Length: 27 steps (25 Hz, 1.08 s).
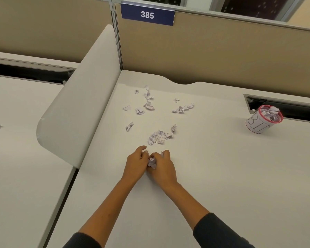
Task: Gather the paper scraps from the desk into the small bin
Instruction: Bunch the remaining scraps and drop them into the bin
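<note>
Both dark sleeves sit at the bottom of my view, forearms reaching forward over the white desk point(213, 167). My left hand point(135, 162) and right hand point(162, 166) meet near the desk's front middle, fingers curled inward around a small wad of paper scraps point(151, 162) pinched between them. From here it looks like both hands share that 1 bundle, though how much each grips is hidden by the knuckles.

I judge this to be the gathering step: bunching a handful before carrying it off. Just beyond my fingers lies a nearest cluster of scraps point(159, 136), then a stray scrap point(129, 126) to the left, a far-left group point(143, 104) toward the back, and a right-hand group point(183, 107). So plenty is left on the surface.

A small bin point(263, 119) with a red rim stands well apart to the right, near the cable slot point(293, 111), and it looks heaped to the top with paper.

Next move, as I see it: close the wad firmly in 1 hand, then travel right to the bin. Dropping calls for care, since a full bin may shed pieces; pressing the contents down could help.
</note>
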### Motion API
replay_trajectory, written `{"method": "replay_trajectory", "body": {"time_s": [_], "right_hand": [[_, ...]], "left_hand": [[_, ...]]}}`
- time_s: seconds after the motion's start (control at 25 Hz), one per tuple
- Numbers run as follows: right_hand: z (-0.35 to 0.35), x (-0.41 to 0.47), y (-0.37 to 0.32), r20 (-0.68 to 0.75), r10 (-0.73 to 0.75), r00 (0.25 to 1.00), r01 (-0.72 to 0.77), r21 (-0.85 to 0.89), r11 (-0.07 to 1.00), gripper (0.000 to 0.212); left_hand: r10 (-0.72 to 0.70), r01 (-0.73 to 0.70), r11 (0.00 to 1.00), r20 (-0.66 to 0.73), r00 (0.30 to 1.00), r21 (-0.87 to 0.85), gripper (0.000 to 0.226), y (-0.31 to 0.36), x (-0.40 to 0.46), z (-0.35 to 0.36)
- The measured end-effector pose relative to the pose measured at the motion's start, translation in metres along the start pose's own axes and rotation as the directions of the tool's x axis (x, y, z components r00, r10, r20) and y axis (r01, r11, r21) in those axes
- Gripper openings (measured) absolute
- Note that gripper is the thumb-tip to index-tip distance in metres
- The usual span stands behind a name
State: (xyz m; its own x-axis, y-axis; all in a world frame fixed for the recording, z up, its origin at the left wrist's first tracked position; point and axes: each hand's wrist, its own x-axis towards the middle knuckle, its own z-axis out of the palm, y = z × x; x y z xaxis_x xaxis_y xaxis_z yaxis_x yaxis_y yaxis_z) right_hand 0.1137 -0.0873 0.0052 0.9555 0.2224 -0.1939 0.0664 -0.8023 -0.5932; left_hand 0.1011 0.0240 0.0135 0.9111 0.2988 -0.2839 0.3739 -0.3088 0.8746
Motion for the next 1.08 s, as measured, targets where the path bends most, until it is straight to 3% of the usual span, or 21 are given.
{"method": "replay_trajectory", "body": {"time_s": [0.16,0.4,0.64,0.8,0.96,1.08], "right_hand": [[-0.003,0.000,0.009,-0.009,-0.006,1.000,0.007,0.061,0.998,0.017],[-0.035,0.000,0.031,0.010,0.091,0.996,-0.091,0.262,0.961,0.015],[-0.097,0.000,0.069,-0.014,0.177,0.984,-0.149,0.479,0.865,0.013],[-0.146,0.004,0.105,-0.051,0.246,0.968,-0.168,0.597,0.784,0.019],[-0.201,0.011,0.141,-0.118,0.291,0.949,-0.157,0.622,0.767,0.017],[-0.245,0.019,0.168,-0.162,0.315,0.935,-0.157,0.606,0.780,0.018]], "left_hand": [[-0.002,0.000,1.000,-0.069,0.998,-0.029,0.033,-0.007,-0.004,-0.004],[0.132,-0.102,0.975,-0.146,0.981,0.200,0.032,-0.013,-0.006,0.001],[0.257,-0.224,0.897,-0.035,0.966,0.380,0.040,-0.008,-0.013,0.033],[0.291,-0.272,0.854,0.027,0.956,0.444,0.026,0.000,-0.012,0.060],[0.331,-0.320,0.828,0.058,0.942,0.461,0.018,0.014,-0.013,0.091],[0.304,-0.330,0.816,0.132,0.943,0.475,0.026,0.022,-0.016,0.108]]}}
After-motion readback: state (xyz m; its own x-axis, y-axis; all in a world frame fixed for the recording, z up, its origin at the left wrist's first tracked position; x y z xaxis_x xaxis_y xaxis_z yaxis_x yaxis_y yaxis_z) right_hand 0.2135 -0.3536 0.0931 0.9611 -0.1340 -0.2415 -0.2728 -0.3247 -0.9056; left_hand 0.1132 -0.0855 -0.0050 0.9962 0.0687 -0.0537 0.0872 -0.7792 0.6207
